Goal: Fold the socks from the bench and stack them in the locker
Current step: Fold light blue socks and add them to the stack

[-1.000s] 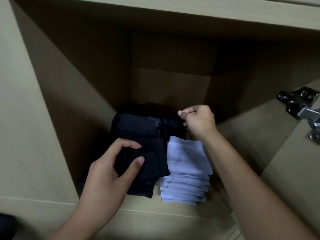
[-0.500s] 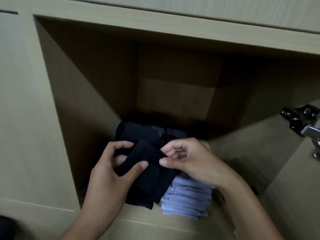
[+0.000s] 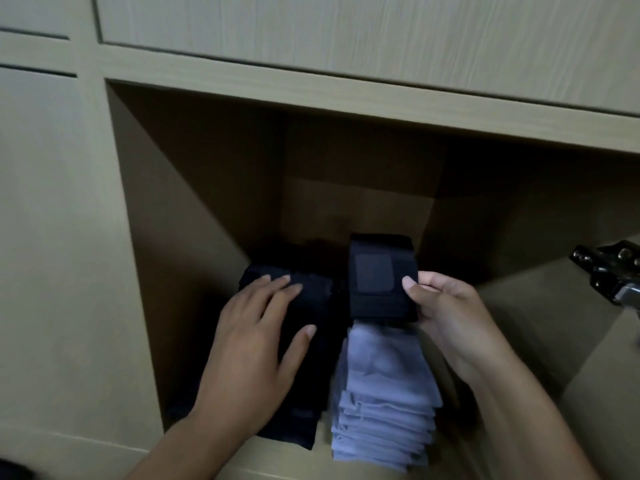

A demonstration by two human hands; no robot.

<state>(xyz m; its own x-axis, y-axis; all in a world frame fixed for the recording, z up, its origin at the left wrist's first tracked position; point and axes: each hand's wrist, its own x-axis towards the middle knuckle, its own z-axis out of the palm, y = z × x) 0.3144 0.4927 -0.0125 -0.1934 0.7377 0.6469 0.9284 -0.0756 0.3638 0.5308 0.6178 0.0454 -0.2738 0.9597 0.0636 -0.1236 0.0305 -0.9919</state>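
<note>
Black folded sock (image 3: 377,282) pinched in right hand (image 3: 446,317) grip, above pale stack (image 3: 384,393)

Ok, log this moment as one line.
left hand: flat on dark sock stack | right hand: grip on folded dark sock, above light sock stack | locker: open

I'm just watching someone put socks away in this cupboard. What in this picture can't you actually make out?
Head view only:
- Dark sock stack: the left hand lies flat over it and the locker is dim, so the sock count is unclear.
- Folded dark sock: its underside is hidden; the right hand pinches its edge.
- Pale sock stack: its back end lies under that sock.
- Metal hinge: cut off by the right edge.
</note>
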